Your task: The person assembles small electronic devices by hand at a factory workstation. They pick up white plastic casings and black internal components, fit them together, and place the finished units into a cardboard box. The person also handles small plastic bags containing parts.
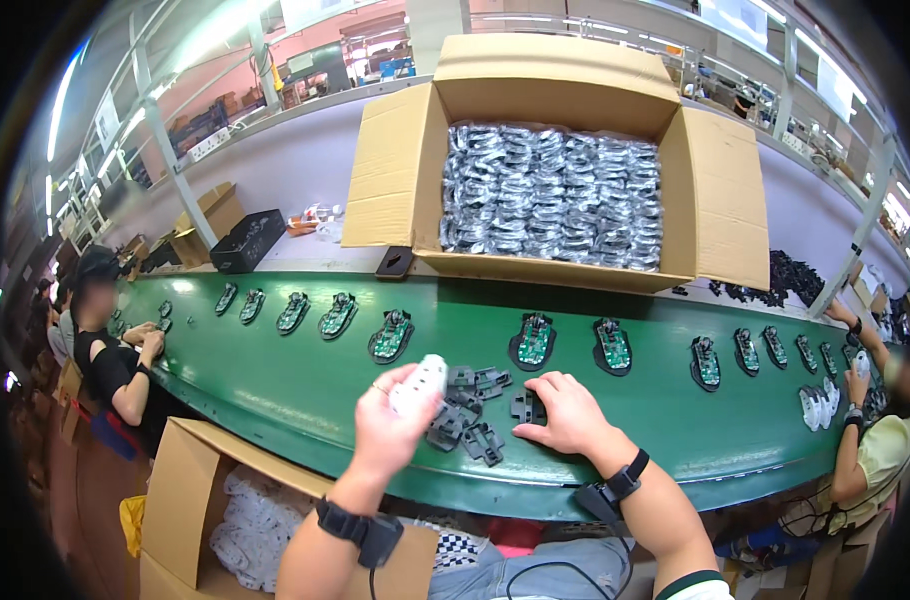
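Note:
My left hand (387, 428) is closed around a white plastic shell (422, 386) with small dark openings, raised above the green work surface. To its right, my right hand (572, 418) has thumb and fingers about a dark grey plastic bracket (523, 408) low over the surface. Between both hands lies a loose pile of similar dark grey brackets (482, 442). Beyond them, green circuit boards in black mouse-shaped bases stand in a row, among them one base (390, 337) left of centre and another base (532, 342) past my right hand.
A large open carton (720, 200) of bagged dark parts stands behind the surface. Beside my left forearm, another carton (180, 500) holds white pieces. One person (115, 350) works at the far left; another person (880, 420) at the far right, near white shells (818, 405). A black crate (248, 242) sits back left.

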`<control>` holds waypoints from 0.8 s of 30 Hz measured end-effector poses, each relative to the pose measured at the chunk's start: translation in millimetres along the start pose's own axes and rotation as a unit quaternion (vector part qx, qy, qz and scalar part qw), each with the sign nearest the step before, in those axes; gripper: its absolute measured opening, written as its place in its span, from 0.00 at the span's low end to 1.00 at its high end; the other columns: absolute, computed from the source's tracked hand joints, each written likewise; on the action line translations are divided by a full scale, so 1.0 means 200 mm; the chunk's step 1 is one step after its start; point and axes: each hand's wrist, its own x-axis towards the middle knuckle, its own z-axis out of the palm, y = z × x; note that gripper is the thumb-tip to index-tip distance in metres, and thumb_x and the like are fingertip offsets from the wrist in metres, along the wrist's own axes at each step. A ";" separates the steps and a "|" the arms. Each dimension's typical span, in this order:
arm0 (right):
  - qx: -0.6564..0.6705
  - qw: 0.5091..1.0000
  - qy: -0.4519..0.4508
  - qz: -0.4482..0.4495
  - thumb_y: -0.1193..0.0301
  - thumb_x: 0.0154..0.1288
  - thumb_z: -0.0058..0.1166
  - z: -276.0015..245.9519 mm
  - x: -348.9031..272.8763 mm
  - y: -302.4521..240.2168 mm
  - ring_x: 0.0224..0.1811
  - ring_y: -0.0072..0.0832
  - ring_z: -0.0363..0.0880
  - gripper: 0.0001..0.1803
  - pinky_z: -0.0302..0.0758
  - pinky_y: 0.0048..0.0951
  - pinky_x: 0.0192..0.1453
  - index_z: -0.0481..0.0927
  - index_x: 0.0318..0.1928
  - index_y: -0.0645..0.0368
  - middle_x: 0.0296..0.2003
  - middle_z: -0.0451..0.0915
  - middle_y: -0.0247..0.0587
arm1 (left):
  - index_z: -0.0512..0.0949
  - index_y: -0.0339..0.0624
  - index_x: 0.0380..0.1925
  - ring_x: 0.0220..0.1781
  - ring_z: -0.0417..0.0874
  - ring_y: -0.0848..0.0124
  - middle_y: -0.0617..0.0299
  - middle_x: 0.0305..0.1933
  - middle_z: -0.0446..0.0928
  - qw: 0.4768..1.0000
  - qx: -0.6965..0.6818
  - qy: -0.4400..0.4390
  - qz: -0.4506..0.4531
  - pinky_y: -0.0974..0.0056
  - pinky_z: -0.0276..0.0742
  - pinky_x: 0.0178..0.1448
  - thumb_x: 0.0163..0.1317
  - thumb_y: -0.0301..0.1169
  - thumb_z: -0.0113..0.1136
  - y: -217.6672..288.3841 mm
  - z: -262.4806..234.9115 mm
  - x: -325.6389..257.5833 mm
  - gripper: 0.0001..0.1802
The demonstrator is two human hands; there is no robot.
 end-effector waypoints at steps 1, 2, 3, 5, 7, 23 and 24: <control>-0.021 0.999 0.024 -0.009 0.52 0.58 0.74 0.03 0.00 0.02 0.53 0.42 0.80 0.38 0.77 0.40 0.61 0.78 0.62 0.61 0.54 0.80 0.46 | 0.75 0.27 0.58 0.54 0.86 0.69 0.52 0.55 0.83 0.998 -0.062 -0.025 -0.016 0.63 0.83 0.60 0.63 0.26 0.72 0.03 0.06 -0.04 0.26; 0.066 0.997 0.036 0.016 0.52 0.59 0.73 0.01 -0.01 0.01 0.51 0.41 0.81 0.37 0.79 0.39 0.59 0.78 0.62 0.62 0.54 0.80 0.47 | 0.75 0.28 0.60 0.54 0.86 0.70 0.53 0.55 0.83 0.990 -0.126 -0.049 -0.033 0.64 0.83 0.59 0.63 0.24 0.72 0.03 0.10 -0.08 0.26; 0.153 0.986 0.049 0.042 0.52 0.61 0.72 -0.02 -0.02 -0.02 0.49 0.39 0.82 0.36 0.80 0.38 0.57 0.77 0.62 0.62 0.54 0.81 0.48 | 0.75 0.28 0.60 0.55 0.85 0.70 0.53 0.56 0.83 0.985 -0.155 -0.069 -0.033 0.64 0.83 0.60 0.64 0.23 0.72 0.01 0.12 -0.11 0.26; 0.371 0.919 0.128 0.038 0.55 0.67 0.68 0.01 -0.06 -0.04 0.43 0.34 0.84 0.33 0.82 0.33 0.51 0.77 0.64 0.64 0.53 0.83 0.51 | 0.74 0.28 0.60 0.55 0.85 0.70 0.53 0.56 0.83 0.975 -0.196 -0.096 -0.046 0.63 0.82 0.61 0.63 0.23 0.72 -0.04 0.16 -0.16 0.27; 0.345 0.923 0.147 -0.085 0.58 0.69 0.67 -0.02 -0.10 -0.10 0.43 0.33 0.83 0.31 0.82 0.33 0.51 0.76 0.66 0.63 0.52 0.82 0.50 | 0.74 0.28 0.60 0.57 0.85 0.69 0.52 0.57 0.83 0.978 -0.166 -0.106 -0.062 0.62 0.82 0.62 0.64 0.23 0.71 -0.07 0.16 -0.20 0.26; 0.532 0.843 0.038 -0.078 0.69 0.62 0.74 0.09 -0.10 -0.19 0.63 0.35 0.81 0.40 0.78 0.37 0.69 0.68 0.70 0.66 0.62 0.79 0.51 | 0.77 0.29 0.57 0.53 0.85 0.72 0.54 0.53 0.84 0.985 -0.065 -0.157 -0.031 0.65 0.83 0.58 0.60 0.26 0.76 -0.06 0.20 -0.21 0.27; 0.580 0.813 -0.016 -0.058 0.69 0.63 0.74 0.11 -0.11 -0.15 0.63 0.33 0.80 0.37 0.77 0.37 0.69 0.70 0.68 0.66 0.61 0.80 0.48 | 0.77 0.29 0.57 0.53 0.85 0.72 0.54 0.54 0.84 0.983 -0.035 -0.181 -0.013 0.65 0.83 0.58 0.60 0.27 0.76 -0.06 0.20 -0.21 0.27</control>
